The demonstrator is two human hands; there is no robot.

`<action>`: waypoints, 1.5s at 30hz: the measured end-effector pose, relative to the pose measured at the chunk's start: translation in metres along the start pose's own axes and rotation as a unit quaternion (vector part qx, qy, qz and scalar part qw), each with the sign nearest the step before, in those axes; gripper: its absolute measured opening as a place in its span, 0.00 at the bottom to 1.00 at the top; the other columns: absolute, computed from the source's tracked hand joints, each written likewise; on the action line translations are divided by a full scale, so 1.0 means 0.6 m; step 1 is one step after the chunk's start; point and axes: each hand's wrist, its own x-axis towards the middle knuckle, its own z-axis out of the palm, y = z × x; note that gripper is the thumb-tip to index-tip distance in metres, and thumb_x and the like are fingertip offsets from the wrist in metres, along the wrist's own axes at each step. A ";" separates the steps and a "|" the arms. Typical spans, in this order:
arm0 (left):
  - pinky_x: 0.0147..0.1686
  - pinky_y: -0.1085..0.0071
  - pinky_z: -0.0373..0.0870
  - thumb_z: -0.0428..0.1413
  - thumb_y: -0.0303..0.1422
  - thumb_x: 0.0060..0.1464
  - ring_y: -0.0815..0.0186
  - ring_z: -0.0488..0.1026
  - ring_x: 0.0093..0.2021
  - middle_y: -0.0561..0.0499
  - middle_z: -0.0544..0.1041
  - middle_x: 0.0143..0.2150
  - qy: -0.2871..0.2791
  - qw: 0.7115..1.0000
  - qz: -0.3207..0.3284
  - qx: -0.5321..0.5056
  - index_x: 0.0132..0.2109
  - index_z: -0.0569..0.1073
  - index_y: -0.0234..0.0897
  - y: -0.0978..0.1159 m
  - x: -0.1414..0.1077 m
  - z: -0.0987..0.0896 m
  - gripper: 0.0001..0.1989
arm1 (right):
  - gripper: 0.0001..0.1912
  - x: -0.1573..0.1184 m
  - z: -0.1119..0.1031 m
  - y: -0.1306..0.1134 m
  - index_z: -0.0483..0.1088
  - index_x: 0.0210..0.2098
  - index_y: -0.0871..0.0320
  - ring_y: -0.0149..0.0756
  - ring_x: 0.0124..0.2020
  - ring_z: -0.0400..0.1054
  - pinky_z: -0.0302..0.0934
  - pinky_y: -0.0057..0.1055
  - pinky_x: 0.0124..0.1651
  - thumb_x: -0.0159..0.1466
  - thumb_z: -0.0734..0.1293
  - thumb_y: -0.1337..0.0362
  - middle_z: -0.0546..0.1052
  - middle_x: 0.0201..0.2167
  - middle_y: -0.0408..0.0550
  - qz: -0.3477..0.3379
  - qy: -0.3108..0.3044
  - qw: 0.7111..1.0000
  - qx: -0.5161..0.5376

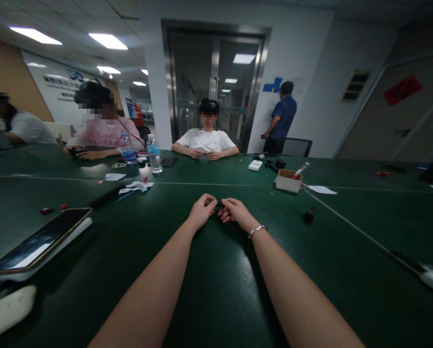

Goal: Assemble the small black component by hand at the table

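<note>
My left hand [203,212] and my right hand [236,212] are held close together over the middle of the green table [216,270]. Both are closed, thumbs against fingers. A small black object [220,204] shows between the fingertips, pinched from both sides; its kind is too small to make out. A silver bangle [257,231] circles my right wrist. To the right of that hand lies another small black object [308,215].
A phone [38,241] and a pale rounded object [9,311] lie at left. Water bottles [154,154], crumpled paper [135,187] and a small open box [289,181] stand farther off. A cable [347,221] crosses the right side. People sit across and at far left; one stands behind.
</note>
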 end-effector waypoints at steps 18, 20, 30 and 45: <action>0.25 0.74 0.67 0.55 0.38 0.51 0.73 0.68 0.24 0.54 0.69 0.28 0.012 1.000 0.004 -0.002 0.39 0.69 0.37 0.001 0.000 -0.001 0.11 | 0.08 0.000 -0.002 0.002 0.64 0.35 0.61 0.27 0.16 0.68 0.65 0.22 0.20 0.67 0.61 0.61 0.75 0.19 0.46 -0.003 0.000 1.000 0.011; 0.25 0.75 0.66 0.54 0.39 0.52 0.73 0.68 0.24 0.55 0.69 0.27 0.004 1.000 0.008 -0.004 0.38 0.69 0.37 0.003 -0.001 -0.002 0.10 | 0.08 0.000 -0.001 0.002 0.64 0.36 0.60 0.28 0.16 0.68 0.65 0.22 0.20 0.67 0.61 0.61 0.75 0.19 0.46 -0.003 0.001 1.000 0.012; 0.28 0.74 0.66 0.56 0.36 0.50 0.72 0.69 0.26 0.53 0.70 0.27 0.002 1.000 -0.026 -0.010 0.37 0.71 0.35 -0.002 0.004 -0.001 0.09 | 0.07 0.001 -0.001 0.002 0.64 0.36 0.61 0.27 0.16 0.67 0.65 0.22 0.20 0.67 0.59 0.63 0.74 0.19 0.45 0.001 0.003 1.000 0.016; 0.26 0.76 0.66 0.56 0.33 0.48 0.74 0.67 0.24 0.55 0.69 0.28 0.003 1.000 0.000 0.015 0.38 0.71 0.37 0.003 0.003 -0.003 0.09 | 0.07 -0.002 -0.001 0.000 0.64 0.36 0.61 0.27 0.17 0.68 0.66 0.22 0.21 0.67 0.60 0.63 0.75 0.19 0.46 -0.004 -0.002 1.000 0.011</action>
